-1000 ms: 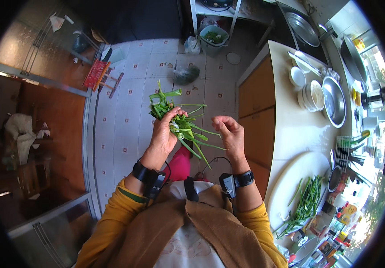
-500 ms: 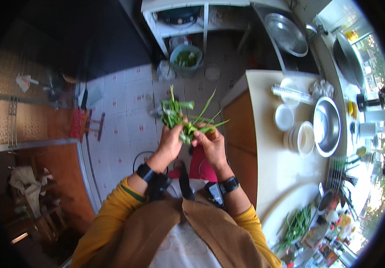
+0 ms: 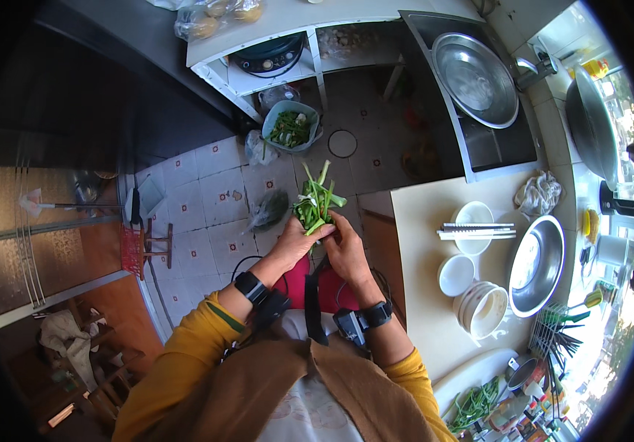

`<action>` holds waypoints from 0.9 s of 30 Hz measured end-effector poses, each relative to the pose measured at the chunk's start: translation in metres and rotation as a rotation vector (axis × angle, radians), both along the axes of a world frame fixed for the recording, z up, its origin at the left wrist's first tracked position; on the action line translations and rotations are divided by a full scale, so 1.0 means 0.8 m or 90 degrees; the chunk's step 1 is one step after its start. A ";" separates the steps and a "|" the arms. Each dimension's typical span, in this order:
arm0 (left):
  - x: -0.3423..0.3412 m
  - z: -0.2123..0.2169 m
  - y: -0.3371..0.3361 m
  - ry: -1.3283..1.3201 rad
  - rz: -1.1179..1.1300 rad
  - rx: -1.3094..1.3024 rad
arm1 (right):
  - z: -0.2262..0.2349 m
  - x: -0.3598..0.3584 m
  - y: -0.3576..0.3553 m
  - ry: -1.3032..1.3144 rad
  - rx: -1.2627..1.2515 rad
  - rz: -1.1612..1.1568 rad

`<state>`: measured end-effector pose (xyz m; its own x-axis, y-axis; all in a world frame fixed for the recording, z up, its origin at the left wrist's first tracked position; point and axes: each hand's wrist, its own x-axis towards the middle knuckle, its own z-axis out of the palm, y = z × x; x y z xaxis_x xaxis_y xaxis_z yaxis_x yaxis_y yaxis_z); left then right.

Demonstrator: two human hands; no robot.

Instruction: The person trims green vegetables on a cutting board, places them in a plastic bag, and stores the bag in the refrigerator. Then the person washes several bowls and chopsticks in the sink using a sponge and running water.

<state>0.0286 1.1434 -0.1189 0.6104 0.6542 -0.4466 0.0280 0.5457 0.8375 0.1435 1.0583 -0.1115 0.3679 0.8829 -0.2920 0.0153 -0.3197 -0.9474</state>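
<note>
Above the tiled floor, just left of the bench, both hands meet on a bunch of greens. The left hand has its fingers curled shut round the lower stems, thumb on top, and the bunch stands nearly upright out of that fist, leaves and pale stem ends fanning upward. The right hand presses in from the other side, touching the left, its fingers folded closed against the same stems; how far the fingertips wrap round I cannot tell, since the back of the hand hides them. Both wrists wear dark bands, and yellow sleeves run down to a brown apron at the lower edge.

Past the greens, farther along the floor, sits a green basin with more cut greens in it, beside the foot of a white shelf that carries a dark cooker. A round floor drain lies just right of the basin.

On the bench to the right: a small white bowl with chopsticks laid across it, another white bowl below, a stack of bowls, and a steel bowl just beside them. A wide steel basin rests in the sink at upper right. More greens lie on a white board near the lower right.
</note>
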 end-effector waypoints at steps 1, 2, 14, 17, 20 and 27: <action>0.007 -0.012 0.012 0.062 -0.008 -0.001 | -0.003 0.005 0.010 0.002 0.000 -0.011; 0.014 -0.025 0.025 0.071 -0.014 0.011 | -0.006 0.009 0.020 0.006 0.006 -0.024; 0.035 -0.253 0.295 0.151 0.170 -0.083 | -0.064 0.128 0.076 -0.625 -0.218 -0.189; 0.042 -0.310 0.380 0.113 0.139 -0.116 | -0.082 0.128 0.073 -0.683 -0.317 -0.129; 0.053 -0.353 0.447 0.354 0.103 -0.155 | -0.094 0.127 0.071 -0.741 -0.307 -0.122; 0.013 -0.393 0.479 0.438 -0.089 -0.145 | -0.096 0.127 0.071 -0.773 -0.301 -0.084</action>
